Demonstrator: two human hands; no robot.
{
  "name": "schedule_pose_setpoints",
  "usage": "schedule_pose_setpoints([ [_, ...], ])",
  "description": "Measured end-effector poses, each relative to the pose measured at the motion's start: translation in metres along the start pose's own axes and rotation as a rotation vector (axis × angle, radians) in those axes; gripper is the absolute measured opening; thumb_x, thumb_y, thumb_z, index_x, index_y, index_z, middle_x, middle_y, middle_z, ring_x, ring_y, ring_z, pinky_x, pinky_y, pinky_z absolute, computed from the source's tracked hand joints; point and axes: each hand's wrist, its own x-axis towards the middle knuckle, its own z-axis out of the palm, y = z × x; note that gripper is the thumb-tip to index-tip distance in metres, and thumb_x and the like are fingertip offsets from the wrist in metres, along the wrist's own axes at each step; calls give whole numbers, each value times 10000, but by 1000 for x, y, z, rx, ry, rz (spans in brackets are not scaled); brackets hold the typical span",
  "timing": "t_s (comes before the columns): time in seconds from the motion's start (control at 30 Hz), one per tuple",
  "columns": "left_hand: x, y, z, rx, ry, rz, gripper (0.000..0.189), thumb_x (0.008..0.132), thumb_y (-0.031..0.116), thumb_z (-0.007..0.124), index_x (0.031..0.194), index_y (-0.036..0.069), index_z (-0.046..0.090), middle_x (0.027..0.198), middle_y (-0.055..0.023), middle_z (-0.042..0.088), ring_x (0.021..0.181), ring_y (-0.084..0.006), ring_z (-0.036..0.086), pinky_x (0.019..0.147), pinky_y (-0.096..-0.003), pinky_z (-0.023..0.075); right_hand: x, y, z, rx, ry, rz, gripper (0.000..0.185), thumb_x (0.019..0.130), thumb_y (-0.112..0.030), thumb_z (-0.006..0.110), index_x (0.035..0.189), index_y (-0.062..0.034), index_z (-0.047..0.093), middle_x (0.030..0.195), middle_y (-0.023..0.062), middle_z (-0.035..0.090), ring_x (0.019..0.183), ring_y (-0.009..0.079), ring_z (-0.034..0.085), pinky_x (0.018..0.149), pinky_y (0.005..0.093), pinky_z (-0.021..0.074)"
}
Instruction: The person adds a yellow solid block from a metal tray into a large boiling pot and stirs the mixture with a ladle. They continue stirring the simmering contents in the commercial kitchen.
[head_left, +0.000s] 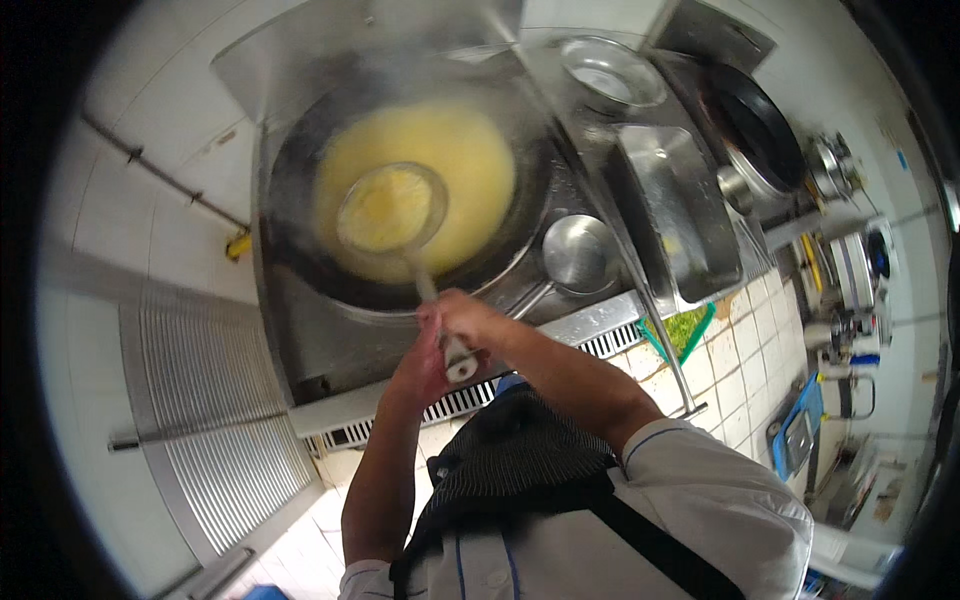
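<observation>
My left hand (422, 367) and my right hand (469, 324) are both wrapped around the long handle of a wide, round strainer or ladle (436, 217). The pale end of the handle pokes out between my wrists. Yellowish food sits in the bowl of this tool; blur hides what kind. The bowl is over, and perhaps partly in, a cloudy yellow liquid (480, 172) that fills much of a large dark wok (296, 225). Steam rises from the wok and softens its far side.
Right of the wok, a steel ladle (579, 253) rests on the range. Further right are a deep rectangular steel pan (686, 210), a metal basin (611, 71) and a black wok (754, 127). A green basket (681, 330) of chopped greens stands lower, by the tiled floor.
</observation>
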Motion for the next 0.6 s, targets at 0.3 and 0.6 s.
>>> schedule_pose_setpoints([
  [0.3,16,12,-41,-157,55,-122,203,1010,113,617,1152,-33,625,973,-91,727,694,-140,691,593,-268,598,-96,-20,-14,-695,287,-298,543,1021,-458,634,1331,-14,596,1002,122,713,955,211,703,847,344,545],
  [0.6,92,9,-42,-157,215,9,74,908,-68,630,968,-26,639,930,-82,686,722,-146,665,688,-235,618,-441,140,-153,-40,874,-203,429,1026,-296,679,1358,-47,573,1102,133,723,980,184,679,852,315,569],
])
